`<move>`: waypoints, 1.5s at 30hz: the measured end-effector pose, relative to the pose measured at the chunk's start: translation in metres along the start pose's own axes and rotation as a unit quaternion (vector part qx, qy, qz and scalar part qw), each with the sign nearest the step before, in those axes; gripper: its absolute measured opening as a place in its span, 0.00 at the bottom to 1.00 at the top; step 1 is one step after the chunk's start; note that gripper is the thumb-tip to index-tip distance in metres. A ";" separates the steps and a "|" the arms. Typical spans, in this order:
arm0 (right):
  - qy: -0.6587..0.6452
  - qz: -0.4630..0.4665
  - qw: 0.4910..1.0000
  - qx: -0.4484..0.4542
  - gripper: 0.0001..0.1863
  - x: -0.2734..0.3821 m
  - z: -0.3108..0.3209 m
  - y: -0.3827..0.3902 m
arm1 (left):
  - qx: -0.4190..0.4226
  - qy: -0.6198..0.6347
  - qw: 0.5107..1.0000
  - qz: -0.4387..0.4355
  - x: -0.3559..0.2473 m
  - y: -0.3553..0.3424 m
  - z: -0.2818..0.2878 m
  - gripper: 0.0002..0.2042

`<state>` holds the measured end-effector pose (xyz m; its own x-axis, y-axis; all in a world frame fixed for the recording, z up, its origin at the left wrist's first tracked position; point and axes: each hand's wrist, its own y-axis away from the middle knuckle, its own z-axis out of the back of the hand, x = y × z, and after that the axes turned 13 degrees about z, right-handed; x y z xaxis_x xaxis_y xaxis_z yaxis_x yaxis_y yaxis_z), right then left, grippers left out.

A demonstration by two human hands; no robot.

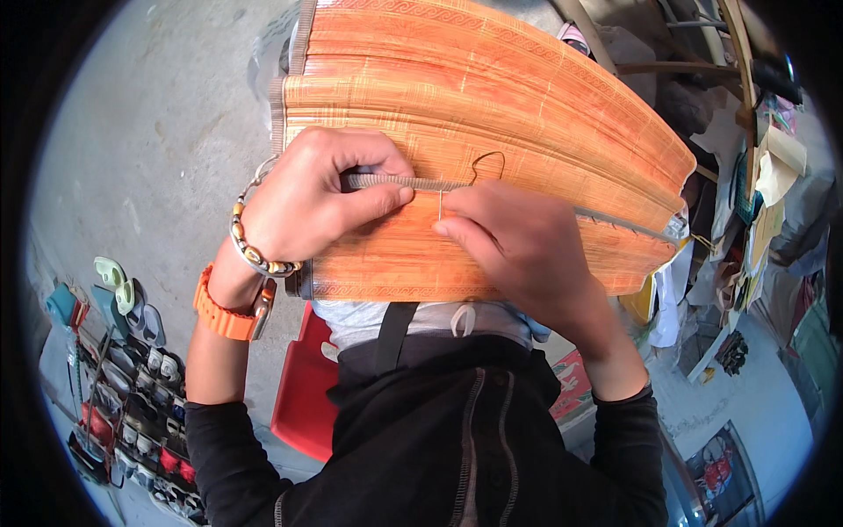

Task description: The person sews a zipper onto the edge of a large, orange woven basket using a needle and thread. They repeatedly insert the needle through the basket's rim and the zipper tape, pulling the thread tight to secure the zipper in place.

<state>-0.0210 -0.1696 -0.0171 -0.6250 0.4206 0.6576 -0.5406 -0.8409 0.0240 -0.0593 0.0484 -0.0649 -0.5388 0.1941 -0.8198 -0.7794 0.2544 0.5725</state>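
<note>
A grey concrete floor (pixel 149 167), scuffed and faintly stained, spreads across the left side in bright light. At lower left, shoes (pixel 169 367) stand in crowded rows, with 2 pale green sandals (pixel 110 270) near the top. 1 red plastic seat (pixel 297 406) shows left of lower centre. At upper right, wooden bars (pixel 676 68) cross near heaped clutter (pixel 764 233).

The orange mat (pixel 492 105) is cut off by the upper edge and partly covered by the left hand (pixel 316 189) and right hand (pixel 518 246), whose curled fingers are mostly hidden; the red seat (pixel 303 386) is partly concealed by the black top (pixel 421 422); the thin pale sliver (pixel 440 206) cannot be identified
</note>
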 end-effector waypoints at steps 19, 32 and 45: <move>-0.397 -0.128 0.895 0.157 0.07 -0.047 0.013 -0.047 | -0.089 0.032 0.995 -0.032 0.009 0.025 -0.009 0.04; -0.581 -0.100 0.759 -0.277 0.07 -0.125 0.167 0.000 | -0.064 0.052 0.996 0.038 0.009 0.026 -0.007 0.05; -0.270 -0.060 0.958 0.075 0.05 -0.051 0.041 -0.038 | -0.052 0.129 0.988 0.059 0.013 0.039 -0.008 0.05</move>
<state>0.0548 -0.1731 -0.0204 -0.1585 0.3134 0.9363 -0.4779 -0.8542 0.2050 -0.0989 0.0535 -0.0538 -0.6810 -0.0358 -0.7314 -0.7278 0.1437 0.6706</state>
